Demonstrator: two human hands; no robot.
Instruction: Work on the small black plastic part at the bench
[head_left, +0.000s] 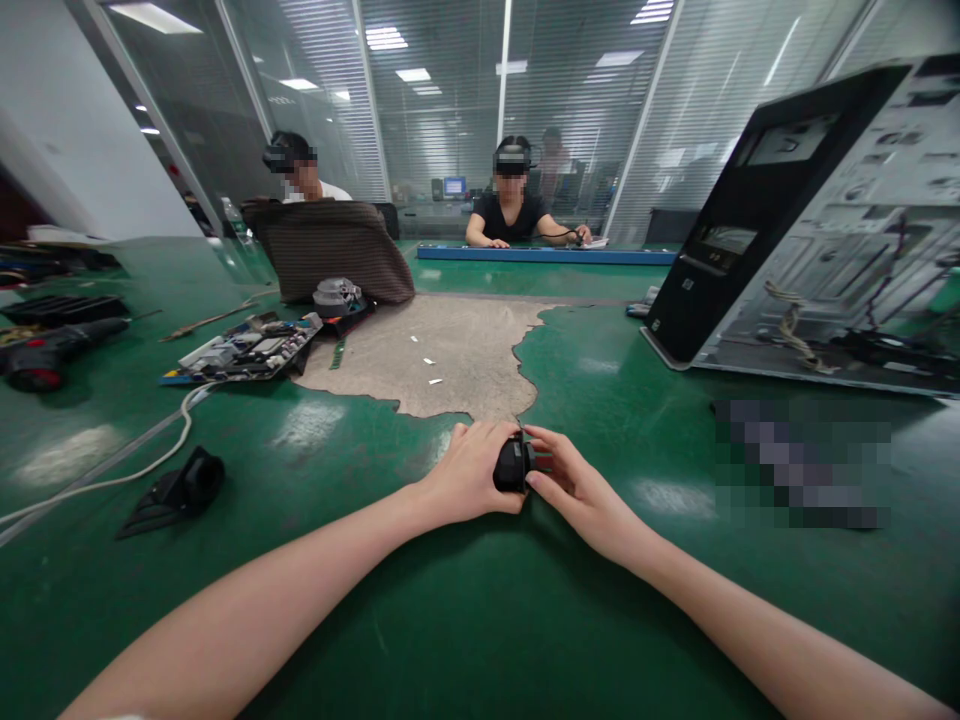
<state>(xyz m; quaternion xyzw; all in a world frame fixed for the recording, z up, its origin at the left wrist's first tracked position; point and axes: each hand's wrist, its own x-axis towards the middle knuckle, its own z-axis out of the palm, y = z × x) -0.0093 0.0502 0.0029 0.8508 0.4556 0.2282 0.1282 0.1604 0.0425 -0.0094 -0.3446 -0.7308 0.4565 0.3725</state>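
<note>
A small black part (511, 464) with a rounded body and a narrower, knob-like right end is held low in front of me. My left hand (471, 467) wraps round its body from the left, thumb below and fingers over the top. From the right, the curled fingers and thumb of my right hand (576, 488) close about its narrower end. Most of the part's left side is hidden by my left hand, and its exact kind cannot be made out. Both hands are low over the green tabletop (450, 600).
An open computer case (724, 240) stands at right, near a blurred-out dark object (799, 465). At left are a circuit board (251, 348), a black funnel-like piece (180, 490), a cable (176, 440) and a power tool (56, 355). Two people sit across the table behind a brown cloth-covered shape (330, 245) and a blue bar (547, 255).
</note>
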